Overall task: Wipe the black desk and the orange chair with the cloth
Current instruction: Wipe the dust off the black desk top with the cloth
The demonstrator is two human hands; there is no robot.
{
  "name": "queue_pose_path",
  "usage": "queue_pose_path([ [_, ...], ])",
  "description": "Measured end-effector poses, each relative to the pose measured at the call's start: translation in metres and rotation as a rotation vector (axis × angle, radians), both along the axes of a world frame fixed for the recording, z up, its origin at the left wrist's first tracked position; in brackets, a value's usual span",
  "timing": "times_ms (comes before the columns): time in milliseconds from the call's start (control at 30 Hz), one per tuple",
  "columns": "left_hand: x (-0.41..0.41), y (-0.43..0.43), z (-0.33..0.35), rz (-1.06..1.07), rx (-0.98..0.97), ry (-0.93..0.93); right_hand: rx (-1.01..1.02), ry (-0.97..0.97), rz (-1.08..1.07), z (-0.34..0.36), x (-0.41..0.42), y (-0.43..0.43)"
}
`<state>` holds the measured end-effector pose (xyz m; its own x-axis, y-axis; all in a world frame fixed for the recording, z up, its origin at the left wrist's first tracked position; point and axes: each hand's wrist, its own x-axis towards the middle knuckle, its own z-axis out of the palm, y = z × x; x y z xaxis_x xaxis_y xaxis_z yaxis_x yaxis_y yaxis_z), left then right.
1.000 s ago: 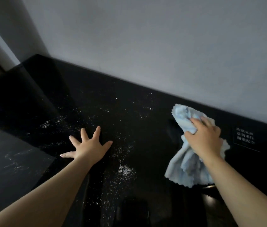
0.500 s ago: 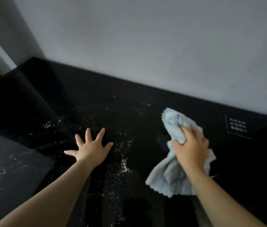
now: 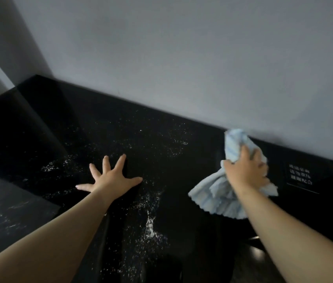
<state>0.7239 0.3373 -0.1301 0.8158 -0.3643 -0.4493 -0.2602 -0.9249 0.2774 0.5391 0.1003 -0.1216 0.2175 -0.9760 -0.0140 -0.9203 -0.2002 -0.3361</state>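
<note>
Nearest us, a trail of white powdery specks (image 3: 150,225) runs across the glossy black desk top (image 3: 182,231), thick by the front edge and thinning toward the back. Just beyond it the left hand (image 3: 110,179) lies flat on the surface, fingers splayed wide, palm down; that looks like a brace, taking the person's weight as they lean over the desk. It grips nothing. Across to the right, well apart from it, the right hand (image 3: 245,170) is bunched tight around a pale blue crumpled microfibre cloth (image 3: 220,197), fingers curled over the wad, loose folds trailing back toward us on the desk. The bundle's top sits close to the back edge, under the plain grey wall (image 3: 182,58), so I judge the back strip is being wiped. Just right of the cloth is a small white printed label (image 3: 300,177), unreadable. The specks look untouched. No orange chair in sight.
</note>
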Motion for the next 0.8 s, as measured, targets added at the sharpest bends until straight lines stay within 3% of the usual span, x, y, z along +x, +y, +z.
queue_pose_path([
  [200, 0.007, -0.007, -0.005, 0.001, 0.058, 0.016, 0.020, 0.163, 0.019, -0.012, 0.058, -0.049],
  [333, 0.010, -0.009, -0.005, 0.003, 0.073, 0.027, -0.016, 0.189, 0.275, -0.003, 0.107, -0.040],
  [433, 0.010, -0.008, -0.007, -0.001, 0.078, 0.019, 0.025, 0.092, 0.670, -0.002, 0.116, 0.002],
  [500, 0.009, -0.007, -0.008, -0.002, 0.078, 0.006, 0.139, -0.107, 0.871, 0.002, 0.106, 0.021],
  [600, 0.010, -0.007, -0.008, -0.008, 0.079, 0.003, -0.010, -0.348, 0.743, 0.016, 0.103, -0.007],
  [667, 0.011, -0.008, -0.005, -0.023, 0.094, 0.015, -0.121, -0.188, 0.549, 0.022, 0.112, -0.041],
  [800, 0.013, -0.010, -0.003, -0.020, 0.099, 0.033, 0.042, 0.275, 0.525, 0.010, 0.150, -0.051],
])
